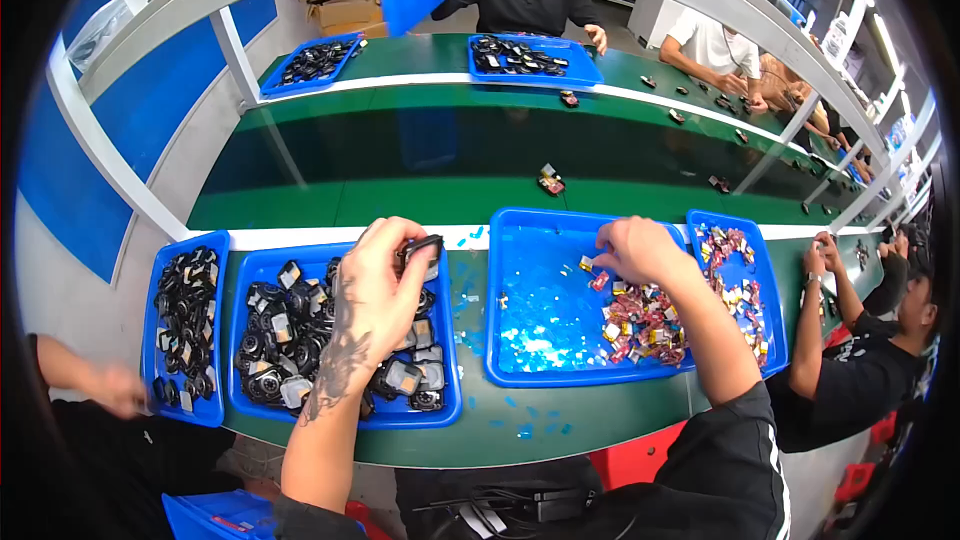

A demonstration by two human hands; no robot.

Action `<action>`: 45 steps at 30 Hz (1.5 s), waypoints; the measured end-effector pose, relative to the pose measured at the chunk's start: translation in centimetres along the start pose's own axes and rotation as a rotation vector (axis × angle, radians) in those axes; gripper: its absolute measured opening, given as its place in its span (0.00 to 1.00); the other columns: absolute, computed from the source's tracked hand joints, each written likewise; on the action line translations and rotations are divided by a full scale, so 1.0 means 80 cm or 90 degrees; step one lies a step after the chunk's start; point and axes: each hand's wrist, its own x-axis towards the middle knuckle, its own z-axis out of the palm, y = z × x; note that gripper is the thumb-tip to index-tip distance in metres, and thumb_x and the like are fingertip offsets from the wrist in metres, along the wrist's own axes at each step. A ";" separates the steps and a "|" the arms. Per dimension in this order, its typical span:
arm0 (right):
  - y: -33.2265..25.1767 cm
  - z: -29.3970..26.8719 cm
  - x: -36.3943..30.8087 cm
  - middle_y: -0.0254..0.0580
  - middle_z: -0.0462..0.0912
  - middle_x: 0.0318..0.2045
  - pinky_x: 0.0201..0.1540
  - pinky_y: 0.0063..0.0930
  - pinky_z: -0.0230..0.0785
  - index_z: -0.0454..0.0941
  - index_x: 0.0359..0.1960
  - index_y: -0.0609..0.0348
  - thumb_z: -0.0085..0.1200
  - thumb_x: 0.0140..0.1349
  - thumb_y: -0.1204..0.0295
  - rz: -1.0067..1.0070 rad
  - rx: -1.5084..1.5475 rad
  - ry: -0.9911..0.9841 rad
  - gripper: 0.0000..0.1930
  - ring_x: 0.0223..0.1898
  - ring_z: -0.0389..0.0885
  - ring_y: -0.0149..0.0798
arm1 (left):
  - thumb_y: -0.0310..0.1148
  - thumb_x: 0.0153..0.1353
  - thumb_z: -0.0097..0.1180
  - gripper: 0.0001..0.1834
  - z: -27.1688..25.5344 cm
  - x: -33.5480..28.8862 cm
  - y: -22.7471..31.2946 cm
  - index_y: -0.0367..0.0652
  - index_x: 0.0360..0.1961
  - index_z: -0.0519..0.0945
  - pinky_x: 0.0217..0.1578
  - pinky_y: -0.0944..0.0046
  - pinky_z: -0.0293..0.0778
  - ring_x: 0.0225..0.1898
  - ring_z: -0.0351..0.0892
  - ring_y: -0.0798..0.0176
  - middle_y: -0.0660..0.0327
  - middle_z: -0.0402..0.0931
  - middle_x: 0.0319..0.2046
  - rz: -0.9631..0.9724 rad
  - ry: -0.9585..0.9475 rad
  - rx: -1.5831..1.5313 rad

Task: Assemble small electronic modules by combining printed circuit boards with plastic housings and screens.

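My left hand (375, 285) is closed around a small black housing (424, 252), held up over a blue tray (240, 380). That tray is heaped with similar black round housings (280, 325), some showing pale square faces. My right hand (640, 248) reaches over a wider blue tray (492, 340), fingers pinched together. A small yellow-and-white piece (587, 263) shows at its fingertips; whether it is gripped I cannot make out. Small red, yellow and white components (645, 320) are piled at that tray's right side, and shiny blue film bits (545, 340) cover its left.
Narrow blue trays flank these: one with black housings (187, 315) at left, one with red components (735, 260) at right. A green conveyor (400, 195) carries a loose part (551, 180). White frame bars (140, 160) arch around. Co-workers sit opposite and right; a blurred hand (115, 390) is at left.
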 end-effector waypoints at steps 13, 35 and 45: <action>-0.068 -0.001 -0.080 0.32 0.78 0.25 0.26 0.19 0.66 0.78 0.35 0.63 0.65 0.52 0.80 0.006 0.625 0.227 0.10 0.22 0.72 0.21 | 0.25 0.66 0.51 0.19 0.080 -0.045 0.013 0.42 0.57 0.68 0.38 0.69 0.76 0.36 0.79 0.63 0.55 0.75 0.43 -0.231 -0.170 -0.618; -0.125 0.038 -0.102 0.37 0.82 0.32 0.40 0.21 0.75 0.79 0.34 0.63 0.64 0.55 0.81 -0.096 1.216 -0.005 0.07 0.35 0.81 0.27 | 0.26 0.53 0.68 0.11 0.079 -0.065 0.012 0.38 0.38 0.86 0.47 0.64 0.71 0.44 0.76 0.66 0.59 0.76 0.44 -0.049 -0.324 -0.401; -0.130 0.031 -0.107 0.36 0.83 0.31 0.42 0.22 0.73 0.79 0.37 0.64 0.61 0.59 0.79 -0.061 1.241 -0.015 0.05 0.34 0.80 0.26 | 0.31 0.55 0.66 0.07 0.088 -0.069 0.005 0.41 0.34 0.84 0.43 0.64 0.70 0.42 0.73 0.64 0.58 0.71 0.42 0.001 -0.350 -0.409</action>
